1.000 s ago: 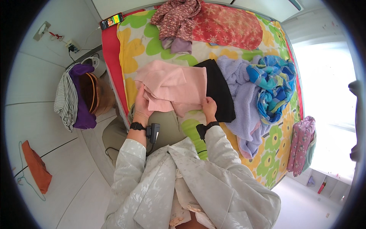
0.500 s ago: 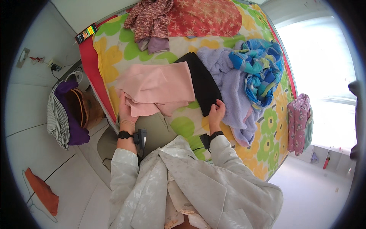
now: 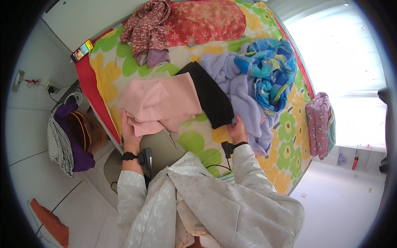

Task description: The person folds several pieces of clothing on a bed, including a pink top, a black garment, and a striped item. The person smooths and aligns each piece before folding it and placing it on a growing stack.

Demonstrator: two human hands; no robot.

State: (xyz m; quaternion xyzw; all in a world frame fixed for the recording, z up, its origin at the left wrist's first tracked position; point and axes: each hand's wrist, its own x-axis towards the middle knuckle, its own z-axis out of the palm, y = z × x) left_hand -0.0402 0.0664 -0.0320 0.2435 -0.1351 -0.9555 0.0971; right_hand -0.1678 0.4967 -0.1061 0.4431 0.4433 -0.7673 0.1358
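My left hand (image 3: 130, 133) is closed on the lower left corner of a folded pink garment (image 3: 165, 97), with its fingertips partly hidden by the fabric. The pink garment lies flat on the bed and overlaps a folded black garment (image 3: 211, 97). Beyond the black garment's lower right corner, my right hand (image 3: 237, 133) is open, thumb apart from the fingers. Its fingertips are at the edge of a lavender fleece (image 3: 248, 103), and nothing shows in its grip. A blue checked cloth (image 3: 275, 74) lies bunched on the fleece.
The bed has a flowered sheet (image 3: 192, 140). A red snowflake-print cloth (image 3: 206, 22) and a floral garment (image 3: 144, 27) lie at its far side. A phone (image 3: 82, 51) stands at the far left corner. Left of the bed, clothes hang over a brown basket (image 3: 94, 132). A folded pink floral quilt (image 3: 318, 126) is at right.
My right hand has let go of the black garment's edge and moved right, toward the fleece. My left hand stays at the pink garment's corner. The whole view has shifted slightly.
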